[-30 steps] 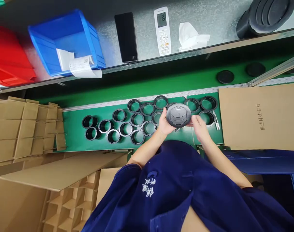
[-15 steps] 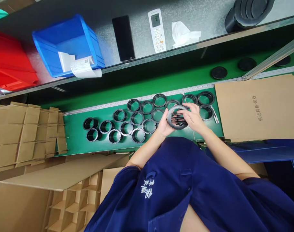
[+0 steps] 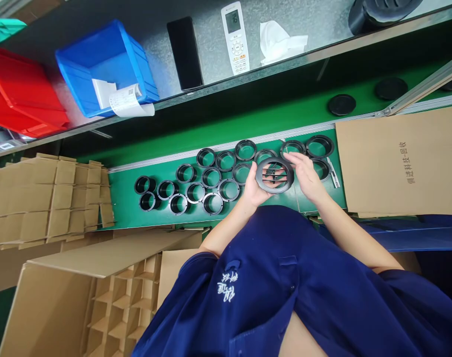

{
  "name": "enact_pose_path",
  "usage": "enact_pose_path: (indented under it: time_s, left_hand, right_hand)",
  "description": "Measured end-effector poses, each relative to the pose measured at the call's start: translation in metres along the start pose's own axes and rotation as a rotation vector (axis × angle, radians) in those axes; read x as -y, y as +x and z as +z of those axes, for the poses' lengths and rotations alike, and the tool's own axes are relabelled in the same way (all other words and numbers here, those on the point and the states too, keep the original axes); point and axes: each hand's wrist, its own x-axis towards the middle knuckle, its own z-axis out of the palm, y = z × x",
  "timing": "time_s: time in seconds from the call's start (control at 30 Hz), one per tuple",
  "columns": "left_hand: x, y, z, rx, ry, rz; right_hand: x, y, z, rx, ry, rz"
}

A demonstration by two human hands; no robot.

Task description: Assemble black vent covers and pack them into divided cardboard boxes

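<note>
Vent [image 3: 273, 174] held, apparently for checking

Left hand [image 3: 254, 187] has the vent between thumb and fingers, the latter showing behind its bars. Right hand [image 3: 305, 173] has fingers loosely spread at the rim, gripping nothing; contact unconfirmed. Most rings [image 3: 213, 195] stand left of the holding fingers. Any next move probably calls for steady left support.

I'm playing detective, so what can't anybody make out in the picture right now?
All in the head view:
- Left hand: its fingers are partly hidden behind the slatted ring it holds.
- Paper in the blue box: its print is too small to read.
- Red box: cut off by the left edge.
- Black pot: cut off by the top edge.
</note>
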Motion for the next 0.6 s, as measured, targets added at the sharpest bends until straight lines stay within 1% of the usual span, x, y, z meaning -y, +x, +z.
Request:
enact_pose_path:
  time_s: [0.07, 0.1, 0.13, 0.2, 0.3, 0.33, 0.37, 0.43, 0.5, 0.53, 0.57, 0.6]
  left_hand:
    - [0.004, 0.005, -0.002, -0.061, -0.034, 0.022]
    - [0.008, 0.008, -0.003, -0.097, -0.044, 0.029]
    - [0.011, 0.012, -0.005, -0.130, -0.047, 0.028]
    - [0.019, 0.019, -0.006, -0.156, -0.025, -0.021]
    - [0.027, 0.032, -0.006, -0.137, 0.037, -0.102]
    - [0.028, 0.035, -0.006, -0.141, 0.068, -0.127]
    - [0.028, 0.039, -0.006, -0.163, 0.108, -0.150]
    - [0.023, 0.044, -0.009, -0.242, 0.200, -0.165]
    - [0.017, 0.047, -0.015, -0.306, 0.266, -0.140]
    - [0.015, 0.048, -0.019, -0.322, 0.276, -0.124]
    - [0.013, 0.048, -0.023, -0.331, 0.275, -0.118]
    - [0.011, 0.049, -0.027, -0.339, 0.265, -0.120]
  right_hand:
    - [-0.003, -0.008, 0.007, 0.112, -0.115, -0.135]
    - [-0.004, -0.012, 0.011, 0.186, -0.178, -0.186]
    - [-0.005, -0.017, 0.014, 0.254, -0.234, -0.205]
    - [-0.009, -0.023, 0.020, 0.329, -0.308, -0.145]
    - [-0.023, -0.025, 0.024, 0.340, -0.327, -0.004]
    - [-0.032, -0.024, 0.023, 0.321, -0.327, 0.035]
    - [-0.043, -0.022, 0.020, 0.272, -0.341, 0.086]
    - [-0.073, -0.017, 0.012, 0.093, -0.427, 0.245]
    - [-0.107, -0.013, 0.002, -0.094, -0.555, 0.426]
    - [-0.123, -0.014, -0.002, -0.139, -0.612, 0.484]
    - [-0.138, -0.015, -0.005, -0.145, -0.658, 0.511]
    - [-0.150, -0.018, -0.007, -0.122, -0.694, 0.516]
